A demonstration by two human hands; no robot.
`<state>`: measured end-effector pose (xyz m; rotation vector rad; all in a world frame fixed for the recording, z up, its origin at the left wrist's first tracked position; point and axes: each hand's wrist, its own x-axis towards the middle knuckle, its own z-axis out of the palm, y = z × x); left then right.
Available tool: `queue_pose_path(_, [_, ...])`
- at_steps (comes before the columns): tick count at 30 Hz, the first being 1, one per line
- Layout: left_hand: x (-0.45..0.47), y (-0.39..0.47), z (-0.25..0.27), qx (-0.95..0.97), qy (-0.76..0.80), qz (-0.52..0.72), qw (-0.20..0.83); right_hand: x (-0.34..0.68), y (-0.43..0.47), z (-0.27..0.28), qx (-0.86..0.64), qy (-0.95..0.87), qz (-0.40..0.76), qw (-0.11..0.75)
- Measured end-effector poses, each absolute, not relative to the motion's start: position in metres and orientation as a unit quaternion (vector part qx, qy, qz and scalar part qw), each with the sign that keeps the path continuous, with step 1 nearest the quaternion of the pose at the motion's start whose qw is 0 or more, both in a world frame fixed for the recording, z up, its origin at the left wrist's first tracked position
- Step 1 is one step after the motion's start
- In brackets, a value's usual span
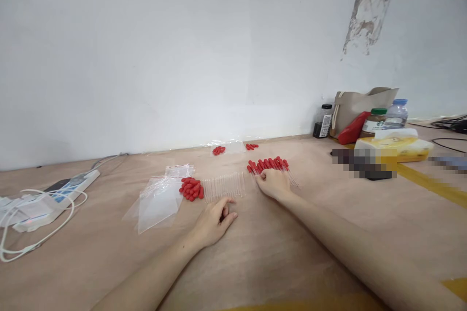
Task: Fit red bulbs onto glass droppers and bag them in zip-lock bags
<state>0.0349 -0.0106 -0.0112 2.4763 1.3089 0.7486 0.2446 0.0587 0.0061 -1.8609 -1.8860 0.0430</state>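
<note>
My left hand [216,221] rests on the table with its fingers curved and the thumb apart, holding nothing visible. Just beyond its fingertips lies a row of thin clear glass tubes [224,184]. A pile of red rubber bulbs [190,189] sits left of the tubes. My right hand [273,182] is closed at the near side of a row of droppers [270,163], clear tubes fitted with red bulbs. It covers part of that row; whatever its fingers pinch is hidden.
Clear zip bags [160,204] lie left of the bulbs. Two small groups of red bulbs [219,150] are near the wall. A power strip [58,204] with white cables is at left. A tissue pack [394,146], jars, bottles and a bag [359,107] stand at right.
</note>
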Motion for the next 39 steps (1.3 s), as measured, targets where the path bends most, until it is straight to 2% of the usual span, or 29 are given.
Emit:
queue_pose_path(13, [0.035, -0.011, -0.009, 0.851, 0.442, 0.254, 0.126, 0.23, 0.07, -0.002, -0.716, -0.671, 0.024, 0.191])
queue_pose_path(19, [0.035, -0.01, -0.009, 0.855, 0.433, 0.258, 0.12, 0.222, 0.063, 0.003, -0.667, -0.715, -0.018, 0.207])
queue_pose_path(27, [0.034, -0.011, -0.012, 0.841, 0.454, 0.278, 0.1, 0.192, 0.07, 0.008, -0.68, -0.718, 0.033, 0.146])
queue_pose_path(29, [0.028, -0.005, -0.008, 0.824, 0.483, 0.293, 0.046, 0.188, 0.074, 0.008, -0.681, -0.718, 0.042, 0.137])
queue_pose_path(34, [-0.006, 0.016, 0.009, 0.727, 0.594, 0.286, -0.191, 0.187, 0.07, 0.013, -0.665, -0.733, 0.035, 0.138])
queue_pose_path(39, [-0.022, 0.021, 0.012, 0.682, 0.649, 0.22, -0.255, 0.213, 0.043, 0.013, -0.634, -0.752, -0.012, 0.18])
